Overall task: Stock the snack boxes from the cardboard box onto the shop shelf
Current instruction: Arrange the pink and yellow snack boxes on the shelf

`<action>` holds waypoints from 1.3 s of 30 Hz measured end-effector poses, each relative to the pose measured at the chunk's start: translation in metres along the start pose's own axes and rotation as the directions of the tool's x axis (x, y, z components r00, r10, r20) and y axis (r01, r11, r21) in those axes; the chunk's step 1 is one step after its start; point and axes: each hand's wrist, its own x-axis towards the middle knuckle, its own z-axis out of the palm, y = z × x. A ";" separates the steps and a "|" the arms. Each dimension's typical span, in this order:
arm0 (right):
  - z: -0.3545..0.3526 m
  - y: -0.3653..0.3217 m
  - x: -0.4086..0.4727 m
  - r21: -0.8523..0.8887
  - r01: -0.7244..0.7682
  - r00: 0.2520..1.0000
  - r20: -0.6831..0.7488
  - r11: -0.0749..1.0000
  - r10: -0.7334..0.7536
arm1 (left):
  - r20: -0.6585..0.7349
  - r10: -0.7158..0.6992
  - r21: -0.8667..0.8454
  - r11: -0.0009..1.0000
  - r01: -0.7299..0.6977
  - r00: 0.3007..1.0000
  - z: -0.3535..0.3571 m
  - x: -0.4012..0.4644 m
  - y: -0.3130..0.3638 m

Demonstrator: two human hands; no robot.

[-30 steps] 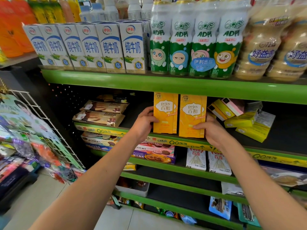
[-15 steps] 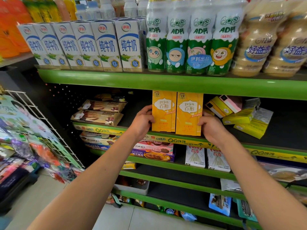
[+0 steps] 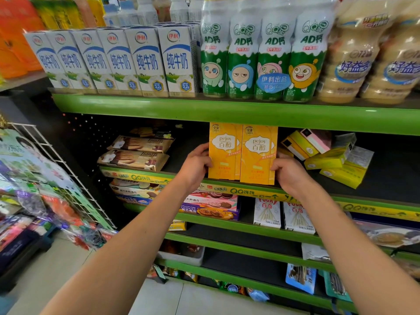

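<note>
Two yellow Pejoy snack boxes stand upright side by side at the front of the green shop shelf [image 3: 318, 196]. My left hand [image 3: 195, 167] grips the left edge of the left snack box [image 3: 223, 153]. My right hand [image 3: 288, 171] grips the right edge of the right snack box [image 3: 258, 155]. The two boxes touch each other, pressed together between my hands. The cardboard box is out of view.
Biscuit packs [image 3: 136, 153] lie at the shelf's left, and tumbled yellow and pink boxes [image 3: 327, 155] lie at its right. Milk cartons [image 3: 145, 62] and green bottles [image 3: 263, 53] fill the shelf above. A wire rack [image 3: 59, 178] of hanging snack bags stands at the left.
The gap between the two yellow boxes has closed; my hands pushed them together and they now stand touching, a little further back on the shelf.
</note>
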 end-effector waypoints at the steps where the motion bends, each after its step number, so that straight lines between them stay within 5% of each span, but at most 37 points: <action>1: 0.000 0.000 0.000 0.005 -0.002 1.000 0.000 1.000 0.002 | 0.004 0.002 -0.004 1.000 -0.002 1.000 0.000 0.000 0.000; 10: -0.003 0.000 0.008 0.008 -0.034 0.999 -0.041 0.999 0.034 | 0.001 -0.025 0.000 1.000 0.025 1.000 -0.001 0.009 0.001; 15: 0.004 -0.007 0.015 0.058 -0.025 0.988 -0.148 0.998 0.034 | -0.232 -0.031 0.269 0.958 0.094 0.972 -0.031 0.025 0.023; 17: 0.016 -0.008 0.016 0.018 -0.018 0.989 -0.145 1.000 0.020 | -0.246 0.048 0.573 0.813 0.105 0.968 -0.052 0.021 0.035; 20: 0.044 -0.009 0.019 -0.013 -0.051 0.991 -0.125 0.999 0.049 | -0.157 0.198 0.939 0.334 0.084 0.967 -0.071 0.009 0.039; 23: 0.072 -0.005 0.026 -0.032 -0.069 0.990 -0.125 0.997 0.065 | 0.107 0.286 0.994 -0.036 -0.101 0.952 -0.069 -0.009 0.021; 26: 0.098 0.002 0.035 -0.016 -0.077 0.986 -0.150 0.997 0.073 | 0.262 0.291 0.958 -0.191 -0.213 0.920 -0.069 -0.028 0.000; 35: 0.175 0.015 0.052 -0.028 -0.090 0.986 -0.144 0.996 0.085 | 0.280 0.418 0.957 -0.196 -0.215 0.864 -0.101 -0.053 0.004; 39: 0.193 0.022 0.055 -0.374 -0.030 0.974 -0.220 0.927 -0.058 | 0.251 0.422 0.967 -0.083 -0.239 0.871 -0.108 -0.067 0.006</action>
